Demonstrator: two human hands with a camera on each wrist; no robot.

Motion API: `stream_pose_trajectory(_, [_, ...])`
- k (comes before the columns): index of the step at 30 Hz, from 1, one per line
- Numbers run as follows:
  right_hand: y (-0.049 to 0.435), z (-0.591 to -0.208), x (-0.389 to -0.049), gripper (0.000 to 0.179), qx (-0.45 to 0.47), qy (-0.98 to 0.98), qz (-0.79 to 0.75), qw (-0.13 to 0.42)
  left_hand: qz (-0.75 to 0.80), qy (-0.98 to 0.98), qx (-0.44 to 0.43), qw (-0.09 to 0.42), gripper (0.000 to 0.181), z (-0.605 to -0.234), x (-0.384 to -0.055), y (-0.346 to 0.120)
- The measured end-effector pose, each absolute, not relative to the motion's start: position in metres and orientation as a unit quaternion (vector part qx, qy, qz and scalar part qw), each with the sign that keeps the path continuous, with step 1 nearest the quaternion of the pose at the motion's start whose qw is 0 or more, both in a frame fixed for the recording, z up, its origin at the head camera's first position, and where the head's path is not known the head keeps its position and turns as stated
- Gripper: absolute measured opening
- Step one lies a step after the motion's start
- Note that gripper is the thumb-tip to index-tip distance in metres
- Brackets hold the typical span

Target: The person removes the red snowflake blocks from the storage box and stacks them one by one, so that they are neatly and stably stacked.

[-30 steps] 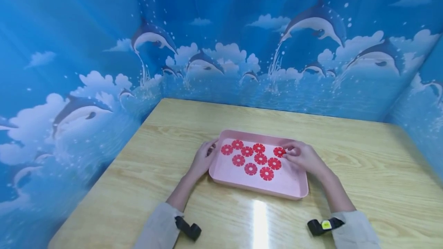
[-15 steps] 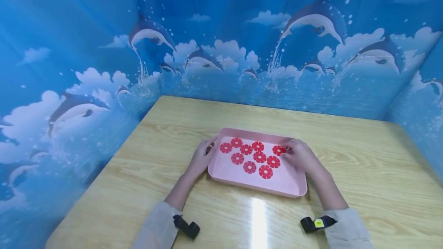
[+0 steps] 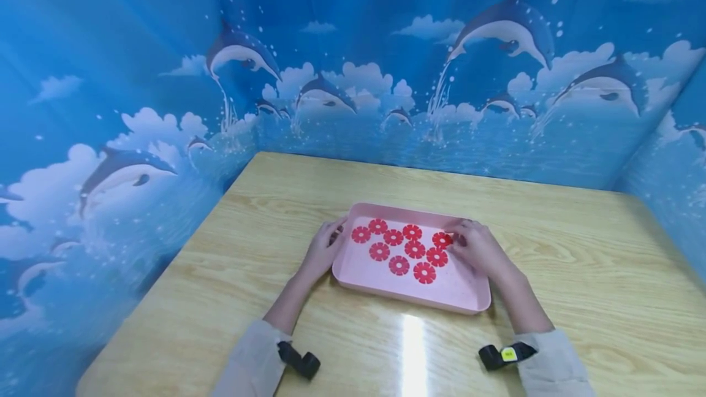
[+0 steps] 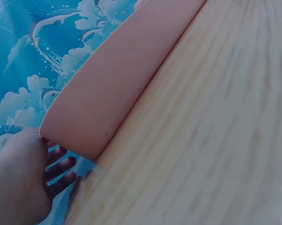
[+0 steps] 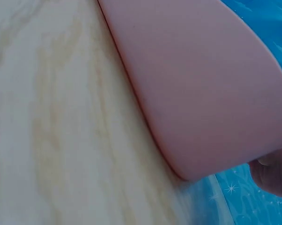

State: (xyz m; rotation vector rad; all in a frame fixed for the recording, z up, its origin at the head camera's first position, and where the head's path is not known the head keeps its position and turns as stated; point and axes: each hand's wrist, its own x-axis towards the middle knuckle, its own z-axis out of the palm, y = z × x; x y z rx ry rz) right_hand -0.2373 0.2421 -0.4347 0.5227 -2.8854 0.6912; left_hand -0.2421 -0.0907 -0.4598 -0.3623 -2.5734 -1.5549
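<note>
A shallow pink tray (image 3: 458, 290) lies on the wooden table with several red notched building discs (image 3: 424, 272) flat inside it. On its left side my left hand (image 3: 322, 250) holds the rim; in the left wrist view the fingers (image 4: 61, 168) of that hand bend loosely by the tray's outer wall (image 4: 103, 89), and its thumb is hidden. My right hand (image 3: 478, 250) reaches over the right side and pinches the rightmost red disc (image 3: 442, 240) at its edge. Only a small part of the right hand (image 5: 274, 173) shows beyond the tray in the right wrist view.
The wood-grain table (image 3: 287, 201) extends around the tray on all sides. Blue curtains (image 3: 353, 133) printed with dolphins and clouds stand behind and at both sides. A black wrist camera (image 3: 299, 360) is strapped to each sleeve.
The right hand's disc has shifted slightly left, toward the other discs, and the right forearm has drawn in a little. The left hand stays at the rim. The head view has shifted slightly.
</note>
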Motion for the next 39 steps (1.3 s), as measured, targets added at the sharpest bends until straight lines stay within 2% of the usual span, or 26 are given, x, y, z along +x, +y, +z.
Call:
stream_pose_trajectory(5, [0.2416, -0.4358, -0.2372, 0.037, 0.168, -0.958, 0.227, 0.052, -0.511, -0.850, -0.116, 0.055, 0.041, -0.4614, -0.2425, -0.0908])
stream_pose_trajectory(21, [0.2418, -0.4350, -0.2355, 0.035, 0.181, -0.962, 0.196, 0.050, -0.518, -0.843, -0.127, 0.064, 0.041, -0.4614, -0.2414, -0.0897])
stream_pose_trajectory(39, [0.2411, -0.4362, -0.2348, 0.032, 0.174, -0.952, 0.240, 0.076, -0.562, -0.820, -0.098, 0.052, 0.040, -0.4638, -0.2424, -0.0885])
